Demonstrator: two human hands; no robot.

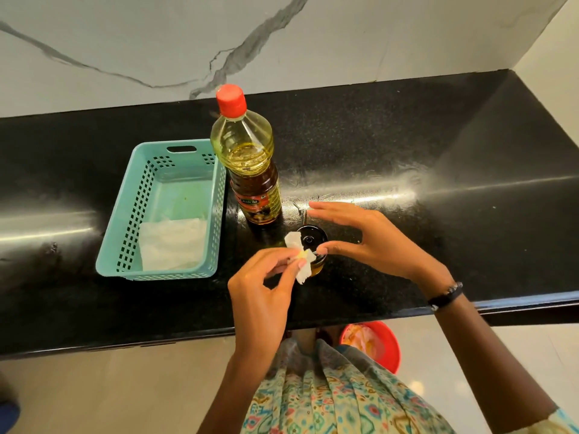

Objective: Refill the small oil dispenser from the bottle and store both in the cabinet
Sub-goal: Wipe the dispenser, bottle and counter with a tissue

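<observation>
Left hand (pixel 266 286) pinching tissue (pixel 299 261) against dispenser (pixel 313 249) side. Right hand (pixel 369 242) fingers spread, thumb tip touching dispenser's black lid, rest hovering above. I see dispenser upright on counter (pixel 438 151) near front edge, oil showing below lid. Bottle (pixel 250 164) just behind it, red cap on. Teal basket (pixel 131 214) left of bottle, white sheet inside. Red bucket (pixel 388 343) on floor below counter.
</observation>
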